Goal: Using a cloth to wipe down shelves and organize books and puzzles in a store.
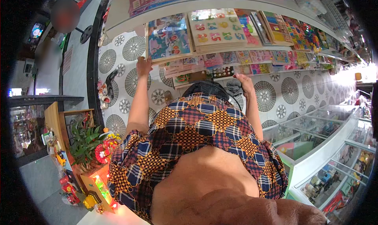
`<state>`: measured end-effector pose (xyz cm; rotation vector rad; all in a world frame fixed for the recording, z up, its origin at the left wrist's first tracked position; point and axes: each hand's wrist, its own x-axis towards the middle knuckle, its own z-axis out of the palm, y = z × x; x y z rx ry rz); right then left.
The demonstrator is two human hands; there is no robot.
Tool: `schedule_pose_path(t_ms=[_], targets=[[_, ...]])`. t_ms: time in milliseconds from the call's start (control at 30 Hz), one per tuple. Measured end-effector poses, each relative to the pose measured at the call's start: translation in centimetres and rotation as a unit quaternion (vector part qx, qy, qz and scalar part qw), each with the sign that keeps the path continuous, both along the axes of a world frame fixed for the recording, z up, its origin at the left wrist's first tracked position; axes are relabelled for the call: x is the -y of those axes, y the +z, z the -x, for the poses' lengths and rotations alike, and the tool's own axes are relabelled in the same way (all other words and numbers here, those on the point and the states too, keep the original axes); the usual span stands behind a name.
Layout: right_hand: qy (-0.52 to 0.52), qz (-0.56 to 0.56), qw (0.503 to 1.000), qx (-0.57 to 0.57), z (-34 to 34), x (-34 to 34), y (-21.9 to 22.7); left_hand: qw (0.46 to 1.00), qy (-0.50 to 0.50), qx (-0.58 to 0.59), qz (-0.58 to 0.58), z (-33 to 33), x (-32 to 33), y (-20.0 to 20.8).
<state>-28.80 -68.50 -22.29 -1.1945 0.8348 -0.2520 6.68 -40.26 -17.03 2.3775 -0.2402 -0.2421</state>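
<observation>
My left hand (144,66) reaches to the near left corner of a stack of flat picture boards (169,38) on a white shelf. Its thumb and forefinger are apart at that corner, the thumb touching or very near the edge. The top board is blue with cartoon figures. To its right lies a stack of number boards (216,30), cream with coloured digits. My right hand (245,84) is closed, its fingers curled in front of the lower shelf. A grey, cloth-like bundle (234,88) shows beside it; whether the fingers grip it is unclear.
Books (275,28) and colourful packaged toys (301,36) continue along the shelf to the right. Lower tiers hold small packets (260,68). Glass display cases (311,134) stand at the right. A potted plant (84,136) and ornaments are at the left. Patterned tiles (264,92) cover the floor.
</observation>
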Motion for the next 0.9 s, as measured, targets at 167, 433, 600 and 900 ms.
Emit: schedule_pose_path(t_ms=[167, 433, 600, 900], targets=[[-0.004, 0.004, 1.000, -0.003, 0.6, 0.0, -0.1, 0.986, -0.056, -0.008, -0.156, -1.1, -0.6, 0.2], [-0.022, -0.030, 0.999, 0.002, 1.1, -0.7, -1.5, 0.955, -0.049, 0.104, -0.274, 0.1, 0.4, 0.9], [-0.060, -0.006, 0.998, 0.000, 0.7, -1.9, -3.3, 0.904, -0.184, 0.326, -0.206, 0.5, 1.0, -2.0], [-0.123, -0.018, 0.991, -0.054, 3.0, -2.8, -2.4, 0.890, -0.319, 0.298, -0.129, 1.7, 5.8, -3.4]])
